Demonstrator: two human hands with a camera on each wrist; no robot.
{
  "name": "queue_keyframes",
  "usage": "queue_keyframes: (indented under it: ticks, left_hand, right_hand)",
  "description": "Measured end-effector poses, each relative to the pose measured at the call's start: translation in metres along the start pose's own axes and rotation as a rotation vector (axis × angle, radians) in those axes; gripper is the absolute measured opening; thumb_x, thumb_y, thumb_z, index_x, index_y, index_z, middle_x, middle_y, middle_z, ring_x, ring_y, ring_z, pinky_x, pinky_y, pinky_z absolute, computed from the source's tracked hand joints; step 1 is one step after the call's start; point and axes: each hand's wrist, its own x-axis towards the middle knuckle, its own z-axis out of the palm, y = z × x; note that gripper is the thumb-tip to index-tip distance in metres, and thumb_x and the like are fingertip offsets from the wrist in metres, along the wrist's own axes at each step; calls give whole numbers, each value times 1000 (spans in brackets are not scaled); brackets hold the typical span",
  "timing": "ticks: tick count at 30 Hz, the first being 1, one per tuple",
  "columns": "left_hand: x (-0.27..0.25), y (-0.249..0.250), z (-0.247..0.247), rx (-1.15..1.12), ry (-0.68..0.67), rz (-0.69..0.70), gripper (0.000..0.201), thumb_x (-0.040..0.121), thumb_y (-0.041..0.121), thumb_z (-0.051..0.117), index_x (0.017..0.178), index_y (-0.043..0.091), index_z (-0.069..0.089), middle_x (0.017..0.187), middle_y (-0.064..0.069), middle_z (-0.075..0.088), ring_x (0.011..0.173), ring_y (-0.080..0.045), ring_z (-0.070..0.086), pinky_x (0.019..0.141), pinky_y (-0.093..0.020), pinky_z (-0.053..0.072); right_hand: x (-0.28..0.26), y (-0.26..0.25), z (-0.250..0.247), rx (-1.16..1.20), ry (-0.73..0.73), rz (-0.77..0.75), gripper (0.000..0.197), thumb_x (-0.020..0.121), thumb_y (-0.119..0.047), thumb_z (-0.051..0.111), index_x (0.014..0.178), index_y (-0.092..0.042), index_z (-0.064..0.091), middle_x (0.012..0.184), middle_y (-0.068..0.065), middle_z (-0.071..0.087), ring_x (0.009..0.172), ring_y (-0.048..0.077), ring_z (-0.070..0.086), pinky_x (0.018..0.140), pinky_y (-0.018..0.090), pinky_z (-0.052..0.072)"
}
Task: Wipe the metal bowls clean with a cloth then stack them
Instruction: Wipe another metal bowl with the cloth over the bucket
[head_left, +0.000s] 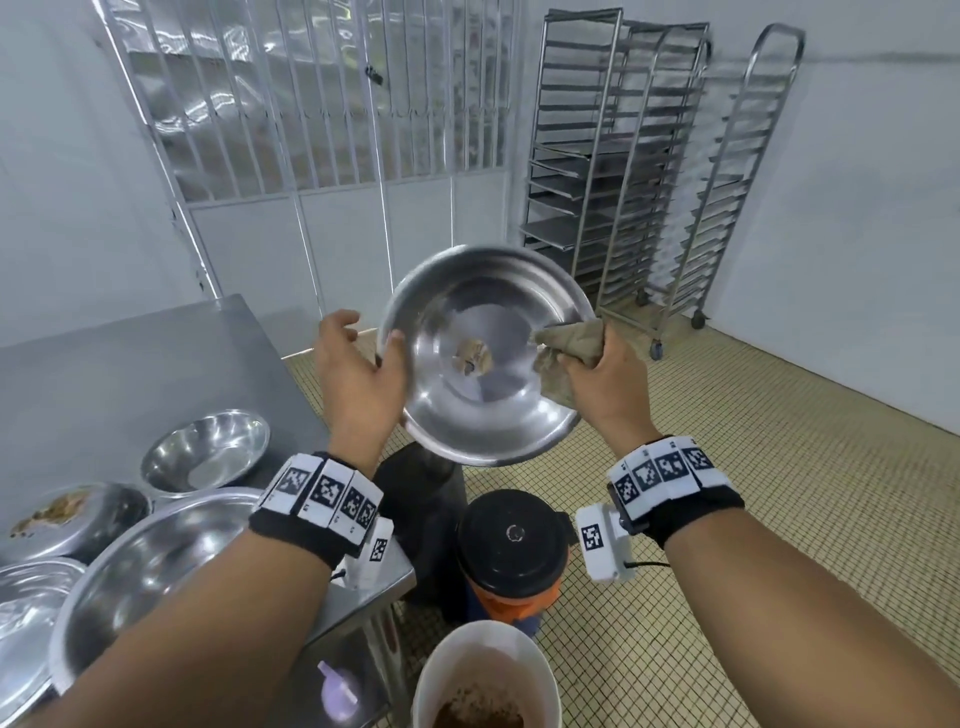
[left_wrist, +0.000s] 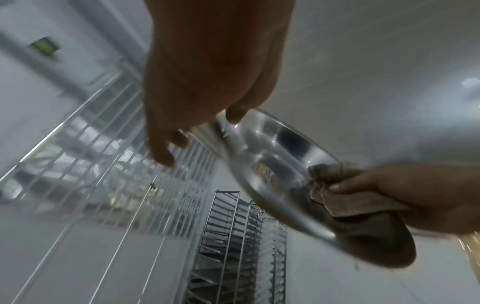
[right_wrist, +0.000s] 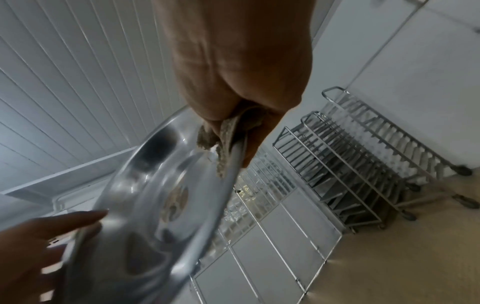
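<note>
While the left hand (head_left: 358, 374) pinches the bowl (head_left: 485, 358) rim, the right hand (head_left: 605, 384) clutches the cloth (head_left: 569, 340) opposite that grip; central residue (head_left: 472, 357) likely needs wiping next.

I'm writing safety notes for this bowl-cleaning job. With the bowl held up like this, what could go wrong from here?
1. The metal bowl is held in mid-air over the tiled floor, the left hand gripping only its rim; it may slip and drop.
2. A brown clump sits at the bowl's centre; with the bowl tilted, it could fall past the white bucket below.
3. The right hand pinches the cloth over the rim; a hard wipe might twist the bowl loose.
</note>
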Motion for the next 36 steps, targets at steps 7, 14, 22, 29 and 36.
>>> queue_keyframes:
  ticks: [7, 14, 22, 29, 36]
  left_hand:
    - [-9, 42, 14, -435, -380, -639, 67, 93, 72, 56, 102, 8, 73, 90, -12, 80, 77, -22, 75, 65, -34, 56]
    - [0, 20, 28, -701, -310, -942, 24, 103, 27, 51, 92, 7, 56, 79, -11, 58, 65, -25, 57, 59, -32, 61]
    - [-16, 3, 23, -709, -401, -972, 27, 101, 9, 42, 75, 14, 38, 59, -5, 32, 48, -18, 29, 43, -28, 41]
    - [-10, -7, -3, -605, -447, -918, 26, 106, 18, 59, 125, 1, 55, 89, -14, 75, 77, -26, 74, 55, -34, 61]
    - [-34, -23, -11, -442, -433, -745, 31, 99, 32, 70, 85, 4, 73, 79, -17, 76, 62, -26, 72, 58, -31, 57]
  right_hand:
    - [-19, -2, 11, -87, -110, -224, 18, 91, -18, 73, 102, -20, 59, 76, -15, 64, 66, 4, 64, 52, 11, 47]
    - [-55, 9, 27, -288, -434, -381, 28, 91, -28, 73, 113, -23, 56, 76, -10, 65, 61, 7, 61, 54, 18, 48]
    - [-83, 18, 40, -479, -304, -755, 52, 71, -25, 90, 113, -8, 65, 59, -4, 63, 41, 7, 50, 40, 13, 38]
    - [-68, 14, 20, -171, -463, -396, 45, 85, 3, 61, 125, -17, 67, 76, -5, 68, 64, 12, 62, 55, 27, 54]
    - [-38, -18, 17, -31, -637, -210, 32, 84, -9, 69, 110, -28, 65, 91, -11, 68, 83, 7, 64, 64, 28, 51]
